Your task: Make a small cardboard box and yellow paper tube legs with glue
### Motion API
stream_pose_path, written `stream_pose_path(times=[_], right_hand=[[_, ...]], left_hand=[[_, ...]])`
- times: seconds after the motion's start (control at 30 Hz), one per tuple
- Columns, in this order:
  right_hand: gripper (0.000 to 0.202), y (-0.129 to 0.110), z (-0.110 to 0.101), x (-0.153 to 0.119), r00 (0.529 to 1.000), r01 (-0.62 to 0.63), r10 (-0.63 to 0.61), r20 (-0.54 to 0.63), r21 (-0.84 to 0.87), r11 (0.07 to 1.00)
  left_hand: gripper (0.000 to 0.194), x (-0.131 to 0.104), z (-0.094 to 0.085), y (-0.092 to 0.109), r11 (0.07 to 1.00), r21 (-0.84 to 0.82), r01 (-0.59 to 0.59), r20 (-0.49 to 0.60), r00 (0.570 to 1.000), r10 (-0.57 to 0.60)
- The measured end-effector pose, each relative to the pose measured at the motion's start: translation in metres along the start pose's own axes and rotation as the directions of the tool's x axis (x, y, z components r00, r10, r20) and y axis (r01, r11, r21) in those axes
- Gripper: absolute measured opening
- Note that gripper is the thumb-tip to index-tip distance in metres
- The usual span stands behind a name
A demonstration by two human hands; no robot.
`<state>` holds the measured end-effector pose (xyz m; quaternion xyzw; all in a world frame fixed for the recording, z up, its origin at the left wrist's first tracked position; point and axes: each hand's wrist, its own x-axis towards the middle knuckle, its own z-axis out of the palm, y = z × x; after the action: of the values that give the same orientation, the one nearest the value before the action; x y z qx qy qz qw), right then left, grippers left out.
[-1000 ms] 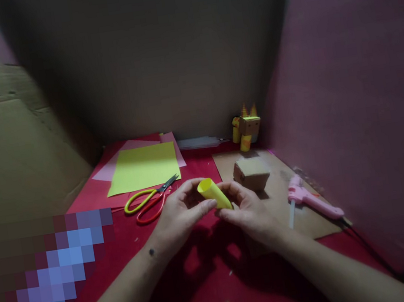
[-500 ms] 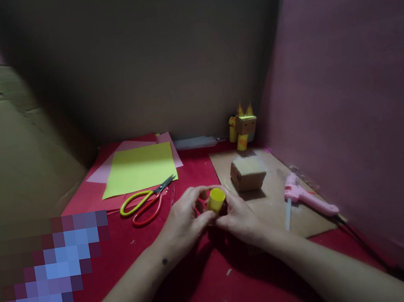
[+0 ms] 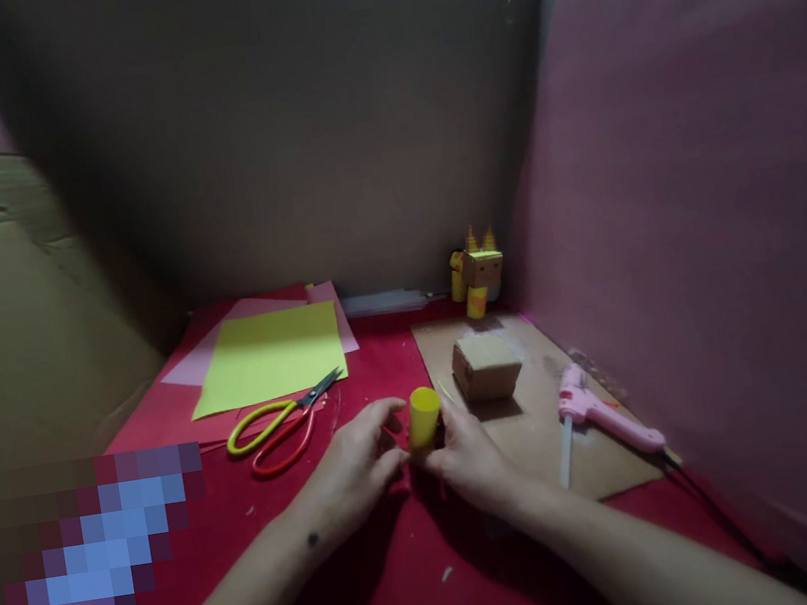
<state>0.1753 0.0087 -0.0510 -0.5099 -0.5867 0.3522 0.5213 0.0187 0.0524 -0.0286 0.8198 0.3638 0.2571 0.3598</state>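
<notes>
Currently, the yellow tube [image 3: 423, 419] is nearly upright, leaning slightly, between the two hands, over the red tabletop [image 3: 371, 590]; whether its base touches down cannot be told. Right hand [image 3: 472, 454]: grasping the tube low on its side, thumb toward the wearer. Left hand [image 3: 358, 456]: released, fingers curled and parted just beside the tube; contact at the thumb tip unclear. Beyond the left hand, scissors [image 3: 310, 398] with one yellow and one red handle lie near a yellow sheet [image 3: 271, 353], which overlaps pink and red paper. Beyond the right hand, a small cardboard box [image 3: 487, 368] sits on a flat cardboard sheet [image 3: 537, 434]. To its right, a pink glue gun [image 3: 607, 417] lies on its side, pale stick protruding. Farther back stands a horned cardboard figure [image 3: 484, 275] with yellow legs.
</notes>
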Motion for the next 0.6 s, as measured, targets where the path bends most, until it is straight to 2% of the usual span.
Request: stream_pose_path(times=[0.17, 0.4, 0.53, 0.6], right_hand=[[0.04, 0.003, 0.0, -0.001, 1.0, -0.004, 0.004, -0.012, -0.043, 0.999], [0.041, 0.001, -0.001, -0.007, 1.0, 0.011, -0.011, 0.004, -0.066, 0.998], [0.034, -0.001, -0.002, -0.007, 1.0, 0.004, -0.003, 0.022, -0.061, 0.998], [0.033, -0.004, -0.004, -0.006, 0.999, -0.002, 0.002, 0.033, 0.006, 1.0]], left_hand=[[0.037, 0.002, -0.002, -0.002, 1.0, 0.009, 0.008, -0.001, 1.0, -0.008], [0.028, 0.0, -0.013, 0.006, 0.992, -0.077, 0.103, -0.043, 0.993, -0.107], [0.035, -0.001, -0.016, 0.003, 0.991, -0.073, 0.113, -0.015, 0.993, -0.114], [0.041, -0.001, -0.015, 0.003, 0.99, -0.078, 0.117, 0.015, 0.993, -0.116]])
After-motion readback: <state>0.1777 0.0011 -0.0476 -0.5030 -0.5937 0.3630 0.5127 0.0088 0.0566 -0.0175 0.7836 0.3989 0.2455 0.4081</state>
